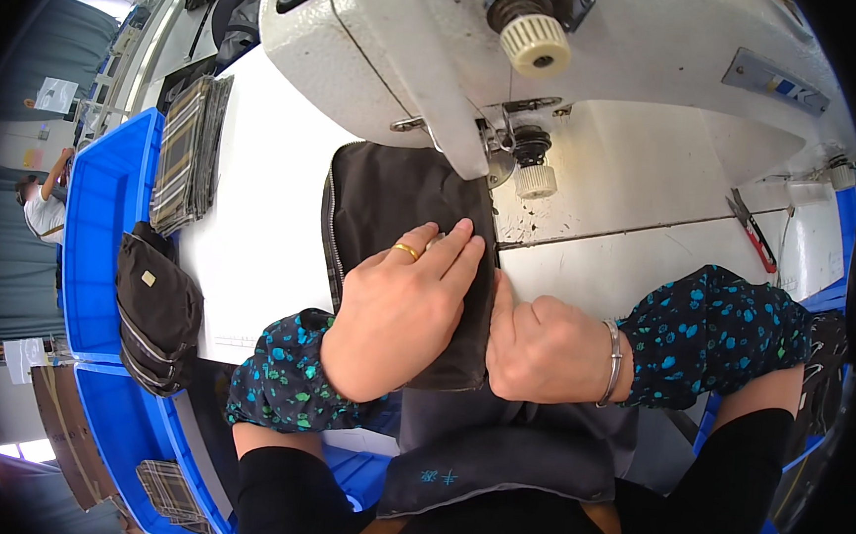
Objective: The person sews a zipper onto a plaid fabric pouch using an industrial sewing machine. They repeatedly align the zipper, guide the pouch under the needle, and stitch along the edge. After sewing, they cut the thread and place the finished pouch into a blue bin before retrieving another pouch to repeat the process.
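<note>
A dark brown-black fabric pouch (394, 190) lies on the white sewing table, a metal zipper (331, 231) along its left edge. Its far right corner reaches under the presser area of a white sewing machine (383, 56); the needle's contact with the cloth is hidden. My left hand (401, 300), with a gold ring, rests flat on the pouch, fingers stretched toward the machine. At the right edge of the pouch, my right hand (551, 355) has its index finger laid along the cloth. Its other fingers are curled at that edge, the thumb out of sight.
Plaid fabric pieces (190, 156) are stacked at the table's left, beside a blue bin (102, 244). A black zipped pouch (155, 307) hangs over the bin's edge. Red-handled snips (754, 233) lie at the far right. Another person (45, 210) is far left.
</note>
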